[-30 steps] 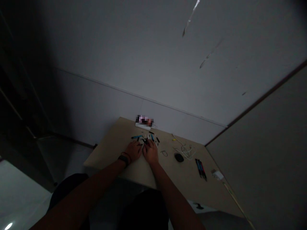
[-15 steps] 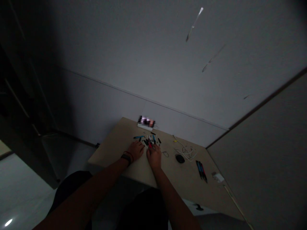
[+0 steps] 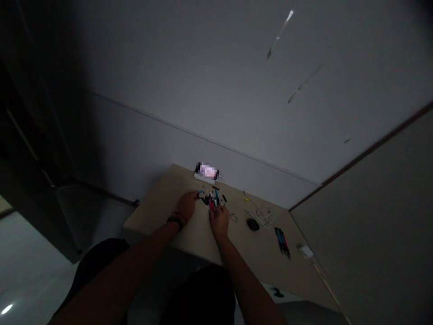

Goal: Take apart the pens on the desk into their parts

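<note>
Just beyond the fingertips of the right hand [image 3: 219,220] and to the right of those of the left hand [image 3: 187,204] lie pen parts [image 3: 213,197]. Most point away from the right fingers toward the wall [image 3: 237,164]; the red piece [image 3: 211,204] leans slightly left. Beside the left fingertips, a blue piece [image 3: 200,192] shows only partly. In the dimness, I cannot tell whether either hand's fingers are clamped.

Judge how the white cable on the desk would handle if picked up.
The white cable is probably floppy, since it lies in loose curves. It looks thin, so likely light. Its strands cross, so lifting one loop might drag others.
</note>
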### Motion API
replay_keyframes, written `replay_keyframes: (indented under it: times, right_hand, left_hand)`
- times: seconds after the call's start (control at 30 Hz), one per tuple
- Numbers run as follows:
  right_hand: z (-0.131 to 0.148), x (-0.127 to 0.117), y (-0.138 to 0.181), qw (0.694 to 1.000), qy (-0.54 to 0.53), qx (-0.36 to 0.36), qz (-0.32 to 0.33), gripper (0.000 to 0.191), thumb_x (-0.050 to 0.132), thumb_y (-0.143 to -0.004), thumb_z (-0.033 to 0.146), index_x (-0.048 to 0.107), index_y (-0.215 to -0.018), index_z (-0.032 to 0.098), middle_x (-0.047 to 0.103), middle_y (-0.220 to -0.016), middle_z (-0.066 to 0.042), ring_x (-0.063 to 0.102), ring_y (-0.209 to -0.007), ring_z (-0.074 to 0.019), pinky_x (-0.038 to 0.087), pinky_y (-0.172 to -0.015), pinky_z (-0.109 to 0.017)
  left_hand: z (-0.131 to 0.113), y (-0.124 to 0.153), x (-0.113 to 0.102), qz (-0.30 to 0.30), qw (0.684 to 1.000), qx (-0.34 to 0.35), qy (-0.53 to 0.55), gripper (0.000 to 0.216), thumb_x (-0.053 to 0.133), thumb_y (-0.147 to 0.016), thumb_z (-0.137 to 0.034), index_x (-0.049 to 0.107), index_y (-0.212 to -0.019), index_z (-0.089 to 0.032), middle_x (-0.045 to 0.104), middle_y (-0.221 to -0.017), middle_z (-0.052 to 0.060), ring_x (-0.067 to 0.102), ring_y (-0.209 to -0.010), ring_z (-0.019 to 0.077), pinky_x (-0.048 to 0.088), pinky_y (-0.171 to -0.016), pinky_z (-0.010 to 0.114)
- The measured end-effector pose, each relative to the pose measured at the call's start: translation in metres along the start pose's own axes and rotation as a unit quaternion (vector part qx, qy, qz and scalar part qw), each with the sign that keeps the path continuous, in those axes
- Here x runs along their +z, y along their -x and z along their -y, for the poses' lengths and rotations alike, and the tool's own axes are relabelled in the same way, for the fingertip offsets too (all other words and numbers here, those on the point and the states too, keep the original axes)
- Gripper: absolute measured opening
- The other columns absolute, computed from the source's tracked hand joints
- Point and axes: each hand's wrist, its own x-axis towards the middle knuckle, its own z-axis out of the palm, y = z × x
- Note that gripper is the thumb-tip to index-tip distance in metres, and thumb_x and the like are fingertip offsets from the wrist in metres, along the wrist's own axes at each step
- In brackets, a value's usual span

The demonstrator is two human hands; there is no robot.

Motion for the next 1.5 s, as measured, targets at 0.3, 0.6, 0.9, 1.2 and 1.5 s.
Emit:
replay_keyframes:
  times: [0.3, 0.6, 0.9, 1.2, 1.5]
  right_hand:
    - [0.008, 0.006, -0.014, 0.998, -0.027, -0.035, 0.038, 0.020, 0.058, -0.092, 0.033, 0.073, -0.089, 0.020, 0.065, -0.106, -0.013, 0.056, -0.106, -0.0284, 0.045, -0.095, -0.041]
    - [0.009, 0.011, -0.027, 0.995, -0.058, -0.056, 0.052, 0.021, 0.064, -0.091, 0.036, 0.073, -0.082, 0.020, 0.065, -0.111, -0.012, 0.055, -0.108, -0.0270, 0.044, -0.096, -0.041]
    - [0.006, 0.008, -0.031, 0.991, -0.122, -0.057, -0.011, 0.019, 0.065, -0.091, 0.035, 0.071, -0.084, 0.019, 0.065, -0.101, -0.010, 0.057, -0.103, -0.0260, 0.047, -0.092, -0.043]
    - [0.024, 0.022, -0.061, 0.981, -0.120, -0.149, 0.039, 0.021, 0.056, -0.097, 0.034, 0.069, -0.103, 0.019, 0.068, -0.105, -0.011, 0.057, -0.107, -0.0276, 0.047, -0.094, -0.045]
    - [0.025, 0.023, -0.064, 0.978, -0.133, -0.150, 0.065, 0.022, 0.059, -0.094, 0.033, 0.071, -0.107, 0.020, 0.068, -0.111, -0.012, 0.056, -0.110, -0.0288, 0.046, -0.097, -0.049]
  left_hand:
    - [0.015, -0.006, 0.007, -0.126, 0.979, -0.085, 0.138, 0.054, 0.048, -0.094, -0.017, 0.042, -0.148, -0.018, 0.060, -0.103, 0.009, 0.062, -0.097, 0.0210, 0.056, -0.088, 0.037]
    - [0.014, -0.027, 0.016, -0.154, 0.947, -0.121, 0.256, 0.022, 0.056, -0.092, -0.025, 0.066, -0.109, -0.017, 0.064, -0.107, 0.010, 0.067, -0.097, 0.0209, 0.057, -0.089, 0.037]
    - [0.013, -0.068, 0.020, -0.160, 0.887, -0.175, 0.396, 0.023, 0.067, -0.085, -0.037, 0.059, -0.098, -0.019, 0.070, -0.091, 0.005, 0.072, -0.082, 0.0187, 0.058, -0.072, 0.030]
    - [0.034, -0.092, 0.020, -0.128, 0.898, -0.182, 0.380, 0.020, 0.073, -0.076, -0.030, 0.061, -0.087, -0.017, 0.070, -0.082, 0.004, 0.070, -0.071, 0.0161, 0.055, -0.063, 0.026]
    - [0.036, -0.089, 0.026, -0.067, 0.904, -0.177, 0.383, 0.021, 0.071, -0.078, -0.031, 0.062, -0.091, -0.017, 0.069, -0.086, 0.003, 0.065, -0.058, 0.0112, 0.050, -0.052, 0.021]
